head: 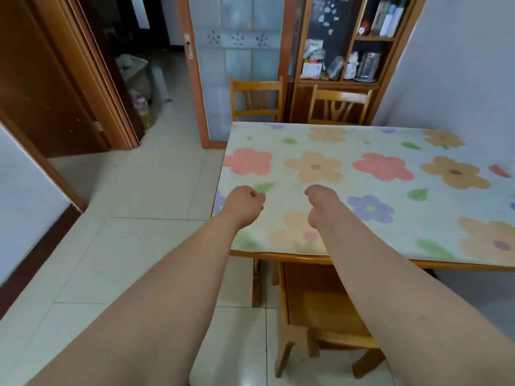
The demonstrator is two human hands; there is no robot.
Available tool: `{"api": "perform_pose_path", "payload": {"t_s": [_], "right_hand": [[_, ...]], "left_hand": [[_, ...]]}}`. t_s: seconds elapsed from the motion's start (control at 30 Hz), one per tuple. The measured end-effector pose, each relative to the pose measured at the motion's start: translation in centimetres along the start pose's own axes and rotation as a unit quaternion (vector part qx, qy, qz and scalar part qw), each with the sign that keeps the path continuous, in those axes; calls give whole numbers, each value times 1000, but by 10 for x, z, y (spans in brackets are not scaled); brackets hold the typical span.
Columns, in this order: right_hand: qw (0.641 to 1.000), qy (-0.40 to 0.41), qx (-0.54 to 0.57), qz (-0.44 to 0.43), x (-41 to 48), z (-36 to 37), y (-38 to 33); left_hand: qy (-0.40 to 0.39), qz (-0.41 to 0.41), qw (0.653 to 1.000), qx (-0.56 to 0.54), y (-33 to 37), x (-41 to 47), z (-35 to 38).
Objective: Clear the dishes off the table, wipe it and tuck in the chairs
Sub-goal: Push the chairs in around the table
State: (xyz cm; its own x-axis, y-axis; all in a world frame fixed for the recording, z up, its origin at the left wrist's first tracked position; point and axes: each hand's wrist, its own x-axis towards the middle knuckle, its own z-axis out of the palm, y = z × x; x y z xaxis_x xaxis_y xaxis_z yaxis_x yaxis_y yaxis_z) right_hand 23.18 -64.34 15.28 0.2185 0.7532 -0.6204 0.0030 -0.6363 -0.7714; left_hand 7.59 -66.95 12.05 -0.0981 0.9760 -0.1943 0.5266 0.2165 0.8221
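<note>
Okay, head view: both your forearms reach out over the near left corner of the counter [376,232], which wears a flowered cloth. Your left hand [243,203] hangs over the counter's left edge, fingers curled into a fist, nothing in them. Your right hand [317,204] is near it over the cloth, fingers curled together too, holding nothing. Contact with the cloth: cannot tell. The near chair [328,310] has its seat under the counter's near edge. The left far chair [256,98] and right far chair [340,104] stand at the far edge, with a shelf cabinet [362,59] behind them.
</note>
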Motion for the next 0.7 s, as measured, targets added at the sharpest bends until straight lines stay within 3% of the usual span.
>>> {"api": "perform_pose_path", "payload": {"t_s": [0.13, 0.33, 0.5, 0.7], "right_hand": [[998, 16, 37, -38, -10, 79, -23], [994, -26, 52, -97, -27, 209, -66], [987, -11, 140, -80, -25, 290, -89], [992, -28, 109, -55, -9, 373, -130]], "left_hand": [[20, 7, 1000, -16, -18, 29, -71], [26, 33, 999, 15, -53, 74, -190], [36, 29, 999, -10, -71, 109, -273], [54, 26, 997, -45, -90, 166, -341]]}}
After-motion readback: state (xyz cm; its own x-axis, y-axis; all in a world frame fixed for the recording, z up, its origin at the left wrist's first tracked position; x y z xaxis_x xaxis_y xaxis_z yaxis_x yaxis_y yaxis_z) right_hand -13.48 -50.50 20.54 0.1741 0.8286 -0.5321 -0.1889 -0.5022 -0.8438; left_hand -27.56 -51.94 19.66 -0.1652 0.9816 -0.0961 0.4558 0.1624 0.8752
